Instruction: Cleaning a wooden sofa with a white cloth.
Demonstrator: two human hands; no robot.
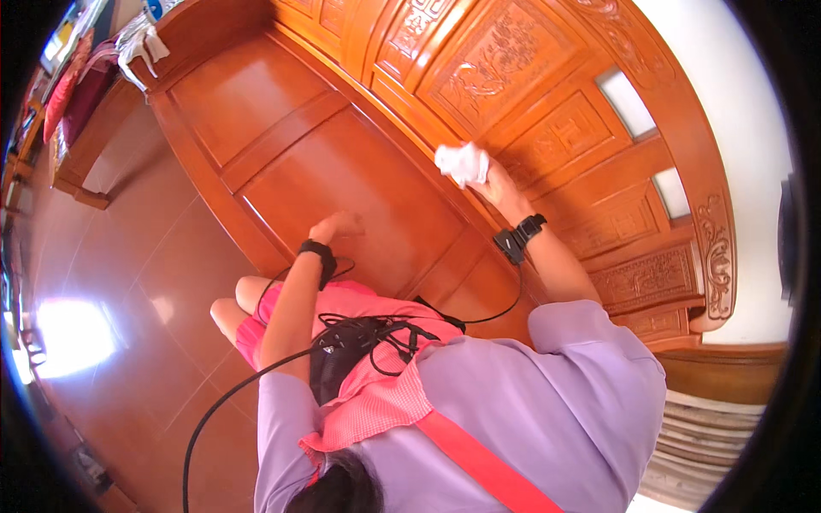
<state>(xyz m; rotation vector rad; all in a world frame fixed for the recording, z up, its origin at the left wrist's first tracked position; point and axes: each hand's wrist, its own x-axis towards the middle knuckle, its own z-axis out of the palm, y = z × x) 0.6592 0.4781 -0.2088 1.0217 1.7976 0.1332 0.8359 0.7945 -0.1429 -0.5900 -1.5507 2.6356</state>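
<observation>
My right hand (492, 187) grips a crumpled white cloth (463, 163) close to the carved wooden backrest (490, 64) of a long bench. Whether the cloth touches the wood cannot be made out. Over the polished wooden seat (359, 173) is my left hand (336, 226), blurred, with no object visible in it. Its fingers are too smeared to read, and contact with the seat is unclear. Both wrists wear black straps, the right one with a small boxy device (510, 246) and a cable.
Black cables (221, 404) run across my lap and a dark pouch (349, 349). A white cloth (138, 48) hangs over the bench's far armrest (205, 29). Red cushions (67, 90) lie on another wooden seat at upper left. Tiled floor (147, 256) extends along the bench's front.
</observation>
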